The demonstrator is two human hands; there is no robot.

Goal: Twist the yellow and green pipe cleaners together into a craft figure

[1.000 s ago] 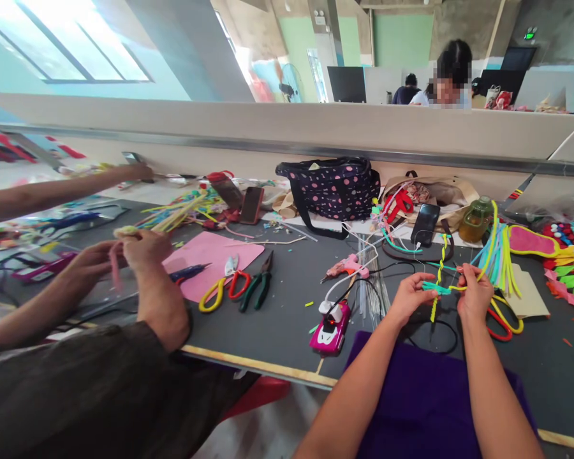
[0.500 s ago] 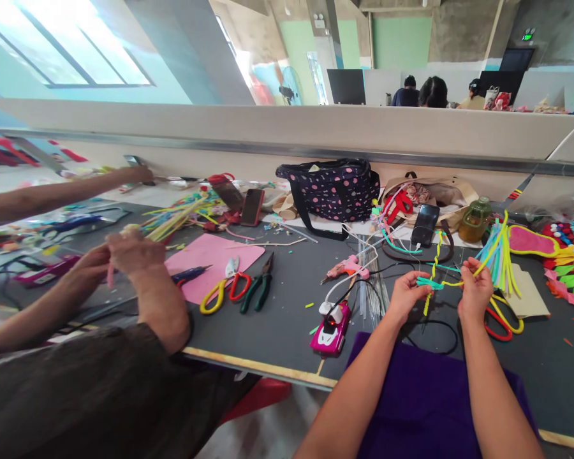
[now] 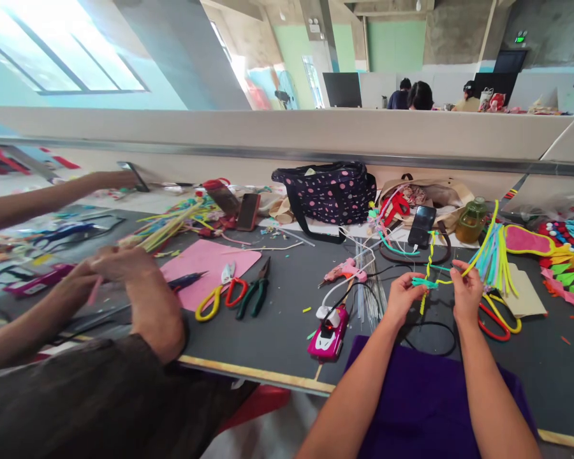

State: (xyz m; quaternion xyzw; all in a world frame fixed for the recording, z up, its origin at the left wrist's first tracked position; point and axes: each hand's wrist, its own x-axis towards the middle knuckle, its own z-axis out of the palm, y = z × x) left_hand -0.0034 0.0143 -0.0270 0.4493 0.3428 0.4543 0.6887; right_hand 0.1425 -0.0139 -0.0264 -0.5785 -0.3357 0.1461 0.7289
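My left hand (image 3: 402, 296) and my right hand (image 3: 465, 292) both pinch a twisted pipe-cleaner piece (image 3: 428, 275), yellow braid crossed by a teal strand, held just above the dark table (image 3: 287, 319). A yellow strand runs up and right from my right hand towards a bundle of pipe cleaners (image 3: 495, 258). A purple cloth (image 3: 421, 395) lies below my forearms.
A co-worker's hands (image 3: 119, 268) work at left beside a pink sheet (image 3: 205, 261), scissors (image 3: 217, 296) and pliers (image 3: 253, 294). A glue gun (image 3: 342, 271), pink car-shaped item (image 3: 326, 331), dotted bag (image 3: 332, 191), phone (image 3: 421, 226), bottle (image 3: 469, 220) and felt pieces (image 3: 567, 268) lie around.
My hands lifted the twisted piece slightly and shifted it left. The co-worker's hands lowered towards the table. The view tilted a little.
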